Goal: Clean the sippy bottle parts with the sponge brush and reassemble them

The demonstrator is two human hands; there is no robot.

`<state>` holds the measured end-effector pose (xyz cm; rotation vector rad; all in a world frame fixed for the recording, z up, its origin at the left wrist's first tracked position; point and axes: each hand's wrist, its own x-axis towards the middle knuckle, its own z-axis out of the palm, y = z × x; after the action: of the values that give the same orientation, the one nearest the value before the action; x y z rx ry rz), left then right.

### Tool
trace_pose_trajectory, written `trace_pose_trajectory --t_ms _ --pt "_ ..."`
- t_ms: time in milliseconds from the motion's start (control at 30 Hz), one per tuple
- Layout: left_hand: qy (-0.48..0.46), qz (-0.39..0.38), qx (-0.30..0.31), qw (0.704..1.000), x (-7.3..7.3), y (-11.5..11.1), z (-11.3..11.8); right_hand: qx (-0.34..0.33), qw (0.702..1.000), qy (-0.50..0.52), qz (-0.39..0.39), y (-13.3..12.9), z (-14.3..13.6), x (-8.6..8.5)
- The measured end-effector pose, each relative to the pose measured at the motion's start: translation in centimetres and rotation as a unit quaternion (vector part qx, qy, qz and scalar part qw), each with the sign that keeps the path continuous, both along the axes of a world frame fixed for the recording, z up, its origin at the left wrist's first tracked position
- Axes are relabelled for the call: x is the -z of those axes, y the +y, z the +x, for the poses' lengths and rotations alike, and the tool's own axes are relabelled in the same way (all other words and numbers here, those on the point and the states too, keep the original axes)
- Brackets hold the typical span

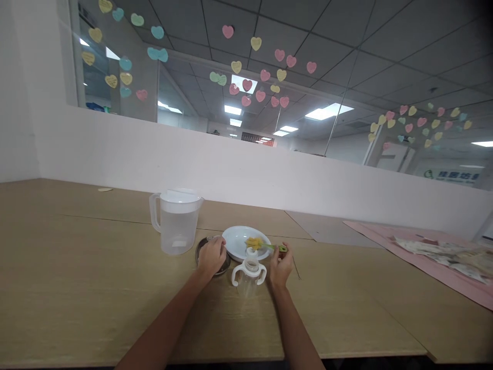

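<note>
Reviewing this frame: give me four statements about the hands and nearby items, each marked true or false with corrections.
1. The right hand holds a green-handled tool with a yellow end. True.
2. A translucent plastic pitcher stands left of the round white plate. True.
3. The clear bottle with a white two-handled collar stands on the plate. False: it stands on the tan table.
4. The left hand is on the pitcher. False: it is at the dark round dish.

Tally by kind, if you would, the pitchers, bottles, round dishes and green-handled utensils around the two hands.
Translucent plastic lidded pitcher: 1
Clear bottle with white handles: 1
Round dishes (white plate, dark brown dish): 2
Green-handled utensil: 1
Total: 5
</note>
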<state>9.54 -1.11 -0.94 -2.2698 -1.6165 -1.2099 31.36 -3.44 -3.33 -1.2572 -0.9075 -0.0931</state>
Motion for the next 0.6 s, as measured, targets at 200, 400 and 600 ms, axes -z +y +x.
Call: trace_pose_trajectory --t_ms 200,400,600 --pt "-0.006 0.074 0.087 0.993 -0.2 -0.5 0.7 0.005 1.000 0.003 -0.012 0.1 0.2 0.4" --pt "0.038 0.052 0.182 0.981 0.6 -0.6 1.4 -0.076 0.996 0.049 0.018 0.5 0.4 1.1" --pt "0.036 0.047 0.202 0.977 0.9 -0.4 1.4 -0.116 0.987 0.108 0.029 1.5 1.0 2.0"
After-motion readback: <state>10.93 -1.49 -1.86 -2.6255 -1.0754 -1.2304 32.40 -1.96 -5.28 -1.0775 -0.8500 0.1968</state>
